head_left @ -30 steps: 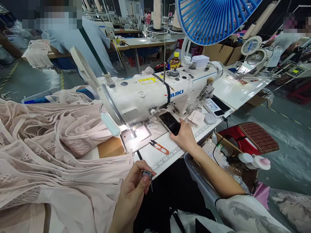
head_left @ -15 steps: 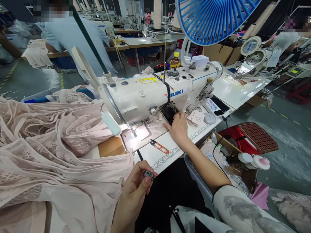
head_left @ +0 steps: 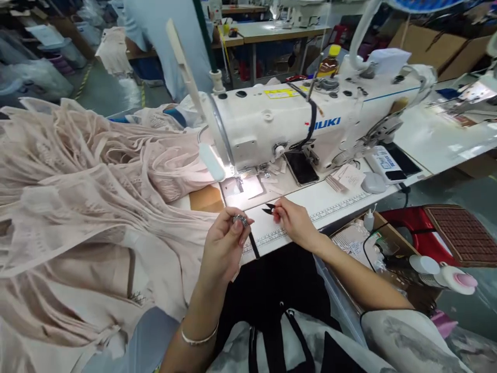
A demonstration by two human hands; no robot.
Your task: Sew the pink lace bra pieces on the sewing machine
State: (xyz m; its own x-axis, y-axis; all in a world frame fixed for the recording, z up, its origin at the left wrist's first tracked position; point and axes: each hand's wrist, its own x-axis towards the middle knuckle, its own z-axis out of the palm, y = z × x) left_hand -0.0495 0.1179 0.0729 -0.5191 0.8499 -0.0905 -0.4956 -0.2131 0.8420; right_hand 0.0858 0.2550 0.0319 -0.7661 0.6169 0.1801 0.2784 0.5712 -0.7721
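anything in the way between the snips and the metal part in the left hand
Nothing visible blocks the gap between the snips in the right hand and the metal part in the left hand.

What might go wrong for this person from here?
The dark-bladed metal snips in the bare right hand might nick the bare left hand nearby. The small, round, silvery metal part pinched there could slip and drop. The pale pink fabric garments heaped beside the left hand might snag on the snips.
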